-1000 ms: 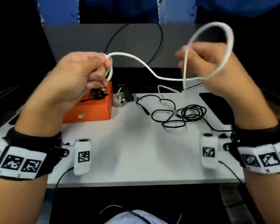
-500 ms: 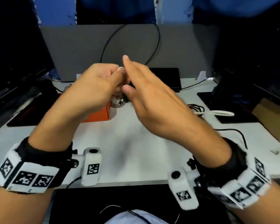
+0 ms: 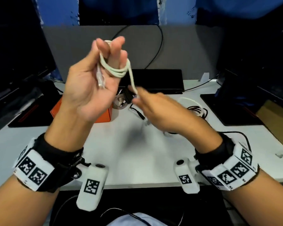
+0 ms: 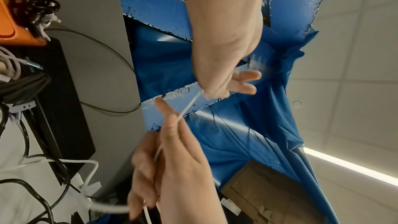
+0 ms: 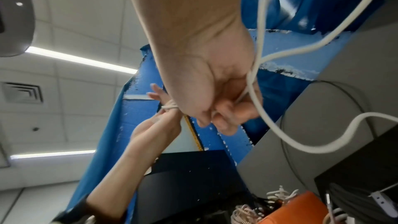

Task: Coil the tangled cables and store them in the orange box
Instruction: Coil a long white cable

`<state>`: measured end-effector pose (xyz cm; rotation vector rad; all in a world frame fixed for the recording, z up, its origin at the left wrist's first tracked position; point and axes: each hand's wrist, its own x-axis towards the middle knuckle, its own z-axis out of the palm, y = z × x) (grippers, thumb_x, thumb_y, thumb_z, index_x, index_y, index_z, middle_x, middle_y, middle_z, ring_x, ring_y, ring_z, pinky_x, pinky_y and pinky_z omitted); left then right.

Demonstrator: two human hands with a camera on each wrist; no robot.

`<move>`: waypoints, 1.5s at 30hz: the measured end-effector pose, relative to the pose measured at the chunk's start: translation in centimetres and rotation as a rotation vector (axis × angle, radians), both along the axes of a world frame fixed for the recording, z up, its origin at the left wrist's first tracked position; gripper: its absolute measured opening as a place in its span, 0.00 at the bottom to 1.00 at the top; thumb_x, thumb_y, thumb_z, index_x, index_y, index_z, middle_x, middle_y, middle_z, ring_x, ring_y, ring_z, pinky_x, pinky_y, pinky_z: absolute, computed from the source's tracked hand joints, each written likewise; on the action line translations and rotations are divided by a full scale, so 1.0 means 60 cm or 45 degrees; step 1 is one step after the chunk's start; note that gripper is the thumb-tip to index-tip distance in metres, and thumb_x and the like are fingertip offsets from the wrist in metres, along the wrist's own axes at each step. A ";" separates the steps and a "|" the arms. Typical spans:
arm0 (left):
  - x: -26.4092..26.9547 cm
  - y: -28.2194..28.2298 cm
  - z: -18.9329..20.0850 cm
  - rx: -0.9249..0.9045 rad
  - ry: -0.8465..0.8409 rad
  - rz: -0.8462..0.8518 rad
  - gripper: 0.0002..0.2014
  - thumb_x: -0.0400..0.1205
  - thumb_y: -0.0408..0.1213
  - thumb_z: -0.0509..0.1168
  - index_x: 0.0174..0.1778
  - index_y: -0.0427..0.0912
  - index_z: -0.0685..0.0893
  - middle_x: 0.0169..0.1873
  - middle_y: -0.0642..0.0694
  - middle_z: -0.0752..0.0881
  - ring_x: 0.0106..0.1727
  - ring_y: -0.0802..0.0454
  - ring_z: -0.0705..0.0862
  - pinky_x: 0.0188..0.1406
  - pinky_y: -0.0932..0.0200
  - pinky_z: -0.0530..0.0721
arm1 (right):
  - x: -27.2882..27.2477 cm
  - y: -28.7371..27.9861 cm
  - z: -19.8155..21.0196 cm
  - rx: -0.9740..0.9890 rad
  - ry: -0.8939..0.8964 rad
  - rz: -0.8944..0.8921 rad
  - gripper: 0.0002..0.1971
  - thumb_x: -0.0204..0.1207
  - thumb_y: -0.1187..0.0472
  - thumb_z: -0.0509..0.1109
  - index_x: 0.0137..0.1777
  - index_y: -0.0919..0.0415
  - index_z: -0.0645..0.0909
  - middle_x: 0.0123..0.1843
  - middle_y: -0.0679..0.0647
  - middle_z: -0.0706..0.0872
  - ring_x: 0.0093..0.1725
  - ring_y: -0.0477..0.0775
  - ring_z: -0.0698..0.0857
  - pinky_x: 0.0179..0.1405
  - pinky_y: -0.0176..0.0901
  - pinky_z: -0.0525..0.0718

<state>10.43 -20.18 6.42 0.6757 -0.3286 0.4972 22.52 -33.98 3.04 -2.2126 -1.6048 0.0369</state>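
Note:
My left hand (image 3: 111,53) is raised with its palm toward me. A white cable (image 3: 116,70) is wound in several loops round its fingers, and the connector end lies on the palm. One strand runs down to my right hand (image 3: 147,105), which pinches it lower and to the right. The left wrist view shows that taut strand of white cable (image 4: 189,106) between both hands. The orange box (image 3: 104,117) sits on the table behind my left hand, mostly hidden, with a coiled black cable (image 4: 32,9) inside. A black cable tangle (image 3: 201,111) lies on the table at the right.
A grey-white coiled cable (image 3: 119,101) lies beside the box. A black flat device (image 3: 162,80) stands at the back against a grey partition. Dark monitors flank both sides, with black pads (image 3: 232,111) under them. The loose end of the white cable trails over the black tangle.
A second ago my hands were apart, the right one holding a wide loop. They met over the box; now my left palm faces me with the coil on its fingers, and the right hand sits lower.

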 end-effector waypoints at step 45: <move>-0.006 -0.026 0.002 1.143 0.624 0.571 0.17 0.93 0.42 0.53 0.43 0.38 0.78 0.22 0.52 0.72 0.24 0.52 0.69 0.31 0.61 0.68 | -0.022 -0.029 0.052 0.762 -0.222 0.136 0.23 0.92 0.55 0.55 0.82 0.62 0.74 0.73 0.56 0.82 0.73 0.55 0.80 0.77 0.56 0.73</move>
